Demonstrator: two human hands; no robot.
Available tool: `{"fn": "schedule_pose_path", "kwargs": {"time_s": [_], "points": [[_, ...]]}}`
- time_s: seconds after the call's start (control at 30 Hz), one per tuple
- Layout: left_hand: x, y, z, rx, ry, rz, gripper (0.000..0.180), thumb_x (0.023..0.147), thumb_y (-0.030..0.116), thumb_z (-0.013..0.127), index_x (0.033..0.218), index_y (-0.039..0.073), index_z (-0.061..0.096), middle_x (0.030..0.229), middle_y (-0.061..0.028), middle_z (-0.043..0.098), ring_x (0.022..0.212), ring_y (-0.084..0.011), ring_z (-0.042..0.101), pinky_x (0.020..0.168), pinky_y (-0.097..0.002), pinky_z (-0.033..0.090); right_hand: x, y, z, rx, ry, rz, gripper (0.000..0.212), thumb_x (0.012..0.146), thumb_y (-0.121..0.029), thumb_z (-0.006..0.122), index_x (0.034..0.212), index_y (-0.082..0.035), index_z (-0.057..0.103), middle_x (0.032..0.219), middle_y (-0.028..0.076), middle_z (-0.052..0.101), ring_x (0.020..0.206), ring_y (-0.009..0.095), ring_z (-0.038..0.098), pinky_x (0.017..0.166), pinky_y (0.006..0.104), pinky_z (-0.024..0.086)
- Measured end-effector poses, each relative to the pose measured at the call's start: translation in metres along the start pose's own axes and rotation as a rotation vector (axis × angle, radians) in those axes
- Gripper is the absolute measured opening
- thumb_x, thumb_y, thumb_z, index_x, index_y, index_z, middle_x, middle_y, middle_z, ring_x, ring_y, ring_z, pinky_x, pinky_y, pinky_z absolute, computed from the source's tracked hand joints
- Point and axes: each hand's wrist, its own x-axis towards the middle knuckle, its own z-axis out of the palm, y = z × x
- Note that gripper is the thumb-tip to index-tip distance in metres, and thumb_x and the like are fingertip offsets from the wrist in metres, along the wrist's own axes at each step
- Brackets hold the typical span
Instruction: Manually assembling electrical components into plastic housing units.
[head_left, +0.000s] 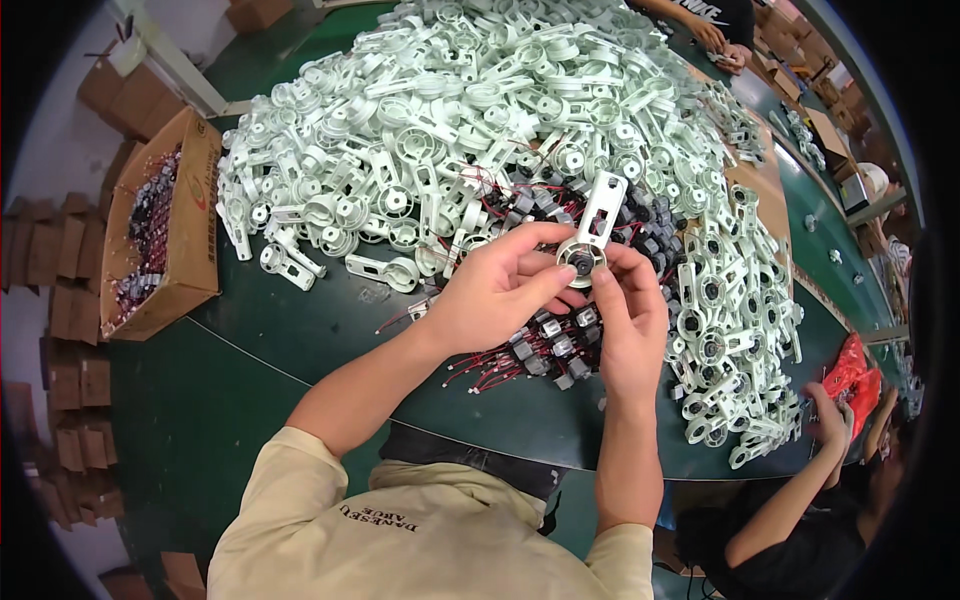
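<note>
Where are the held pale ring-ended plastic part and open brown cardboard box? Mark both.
Held pale ring-ended plastic part (602, 199), head view: flat handle.
Open brown cardboard box (191, 240), head view: right outer wall.

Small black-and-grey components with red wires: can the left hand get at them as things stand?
Probably yes: the nearer components lie uncovered beside the left hand, though it likely must first release the white ring-ended plastic part.
</note>
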Motion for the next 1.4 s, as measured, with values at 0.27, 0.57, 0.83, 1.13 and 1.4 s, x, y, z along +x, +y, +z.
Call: {"fn": "schedule_pose_path", "kwargs": {"time_s": [0.27, 0.57, 0.83, 1.13, 1.4], "points": [[-0.007, -0.008, 0.006, 0.145, 0.085, 0.131, 0.034, 0.091, -0.001, 0.057, 0.125, -0.001, 0.052, 0.109, -0.0105, 0.063, 0.094, -0.0135, 0.065, 0.079, -0.0258, 0.054, -0.006, 0.002, 0.002, 0.032, -0.022, 0.014, 0.030, 0.089, -0.003, 0.064, 0.115, 0.002, 0.052, 0.100, 0.005, 0.060, 0.087, 0.009, 0.055, 0.076, 0.0234, 0.047], [-0.006, -0.010, 0.008, 0.327, 0.098, 0.291, 0.033, 0.085, -0.005, 0.063, 0.117, -0.001, 0.061, 0.103, -0.0081, 0.054, 0.090, -0.0131, 0.062, 0.075, -0.0241, 0.056, -0.009, -0.003, 0.003, 0.094, -0.024, 0.073, 0.030, 0.089, -0.001, 0.059, 0.117, 0.001, 0.047, 0.106, 0.007, 0.056, 0.092, 0.010, 0.055, 0.080, 0.0256, 0.046], [-0.006, -0.018, 0.012, 0.180, 0.069, 0.229, 0.031, 0.084, -0.006, 0.064, 0.114, -0.002, 0.058, 0.101, -0.0079, 0.055, 0.090, -0.0136, 0.064, 0.075, -0.0235, 0.056, -0.006, -0.006, -0.003, 0.300, -0.025, 0.240, 0.025, 0.088, -0.001, 0.055, 0.113, -0.001, 0.049, 0.106, 0.008, 0.056, 0.095, 0.012, 0.054, 0.083, 0.0281, 0.045], [-0.009, -0.019, 0.011, 0.218, 0.029, 0.262, 0.028, 0.088, -0.005, 0.060, 0.115, -0.004, 0.052, 0.106, -0.0076, 0.056, 0.093, -0.0124, 0.063, 0.077, -0.0238, 0.055, -0.009, -0.006, -0.007, 0.386, -0.062, 0.264, 0.026, 0.090, -0.003, 0.055, 0.115, 0.000, 0.049, 0.106, 0.008, 0.058, 0.094, 0.013, 0.055, 0.083, 0.0292, 0.046], [-0.010, -0.005, 0.018, -0.151, 0.081, 0.065, 0.028, 0.089, -0.002, 0.062, 0.114, -0.003, 0.049, 0.104, -0.0076, 0.059, 0.090, -0.0106, 0.062, 0.075, -0.0246, 0.053, -0.011, -0.015, 0.003, 0.263, -0.088, 0.195, 0.028, 0.093, -0.002, 0.057, 0.118, 0.001, 0.044, 0.105, 0.009, 0.057, 0.094, 0.012, 0.056, 0.084, 0.0262, 0.048]]}}
